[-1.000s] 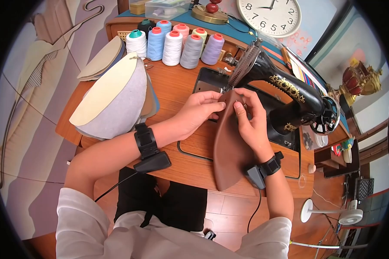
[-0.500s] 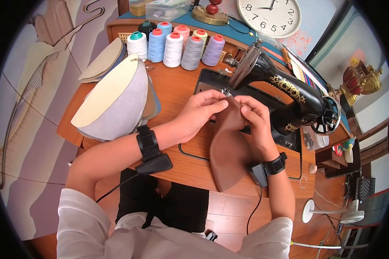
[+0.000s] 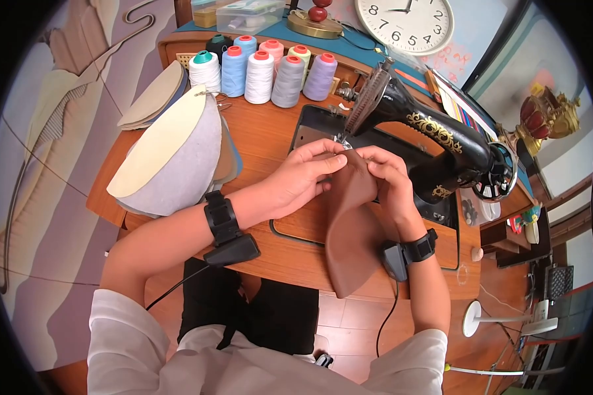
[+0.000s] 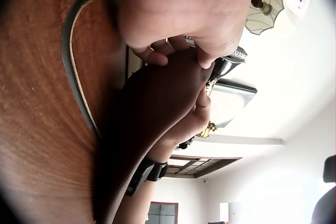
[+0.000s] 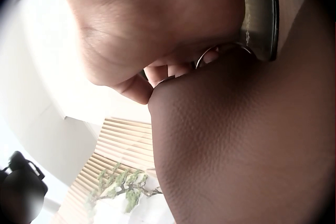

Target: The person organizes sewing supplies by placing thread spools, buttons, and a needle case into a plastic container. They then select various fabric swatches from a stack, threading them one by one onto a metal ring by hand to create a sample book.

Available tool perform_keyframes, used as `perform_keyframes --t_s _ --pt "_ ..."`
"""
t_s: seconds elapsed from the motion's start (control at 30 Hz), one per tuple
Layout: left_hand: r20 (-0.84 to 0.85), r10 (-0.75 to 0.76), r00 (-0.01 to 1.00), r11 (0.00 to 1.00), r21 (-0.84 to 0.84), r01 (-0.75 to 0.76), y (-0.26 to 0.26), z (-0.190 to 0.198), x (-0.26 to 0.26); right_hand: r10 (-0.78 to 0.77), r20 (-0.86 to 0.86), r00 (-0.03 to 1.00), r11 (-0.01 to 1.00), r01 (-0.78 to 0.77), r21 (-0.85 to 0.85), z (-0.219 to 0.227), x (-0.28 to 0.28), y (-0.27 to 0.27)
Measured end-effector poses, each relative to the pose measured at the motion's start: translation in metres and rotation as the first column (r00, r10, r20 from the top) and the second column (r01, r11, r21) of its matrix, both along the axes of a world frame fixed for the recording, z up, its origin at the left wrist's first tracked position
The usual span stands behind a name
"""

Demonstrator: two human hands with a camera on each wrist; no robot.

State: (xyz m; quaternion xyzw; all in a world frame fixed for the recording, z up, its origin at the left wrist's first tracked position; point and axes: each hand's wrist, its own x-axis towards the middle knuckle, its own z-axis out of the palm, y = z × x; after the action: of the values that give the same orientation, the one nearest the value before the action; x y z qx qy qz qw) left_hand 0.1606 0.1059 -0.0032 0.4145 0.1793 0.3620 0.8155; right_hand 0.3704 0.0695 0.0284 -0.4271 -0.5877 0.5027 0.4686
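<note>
A brown leather-like piece (image 3: 354,243) hangs curved over the front edge of the wooden table, its narrow upper end just below the needle area of a black sewing machine (image 3: 435,131). The left hand (image 3: 303,178) pinches that end from the left, thumb on top. From the right, the right hand (image 3: 392,181) pinches the same end. In the left wrist view both thumbs meet the edge of the brown piece (image 4: 157,98). Grainy surface of the brown piece (image 5: 210,124) fills much of the right wrist view; the fingertips beneath it are partly hidden.
Several thread cones (image 3: 259,78) stand behind on the wooden table (image 3: 257,125). Stacked curved fabric pieces (image 3: 171,151) lie at the left. A clock (image 3: 405,23) and a clear box (image 3: 249,16) are at the back, a gold ornament (image 3: 547,118) at the right.
Compared with one second ago, the right hand has shifted slightly right and down on the piece, whose upper part has twisted and folded. Both hands keep their pinch.
</note>
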Motion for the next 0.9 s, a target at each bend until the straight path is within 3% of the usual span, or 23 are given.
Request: perform_keyframes --t_s 0.17,0.37,0.67,0.9 --pt "0.098 -0.144 0.985 0.982 -0.106 0.154 -0.0006 0.0049 -0.0017 0.054 -0.206 0.977 0.998 -0.062 -0.033 0.0005 -0.0040 -0.0015" --pt "0.136 -0.165 0.977 0.973 -0.139 0.184 0.0023 0.0031 -0.0020 0.109 -0.213 0.971 0.992 -0.119 -0.037 -0.0021 -0.0022 -0.0009" --pt "0.036 0.026 0.999 1.000 -0.014 -0.026 0.0022 -0.0005 -0.0005 0.049 -0.165 0.985 0.998 -0.053 -0.019 0.0038 -0.0113 -0.0069" --pt "0.032 0.020 0.999 0.999 -0.040 -0.018 0.0007 0.0038 -0.0010 0.109 -0.134 0.985 0.994 -0.111 -0.004 0.0026 -0.0075 -0.0045"
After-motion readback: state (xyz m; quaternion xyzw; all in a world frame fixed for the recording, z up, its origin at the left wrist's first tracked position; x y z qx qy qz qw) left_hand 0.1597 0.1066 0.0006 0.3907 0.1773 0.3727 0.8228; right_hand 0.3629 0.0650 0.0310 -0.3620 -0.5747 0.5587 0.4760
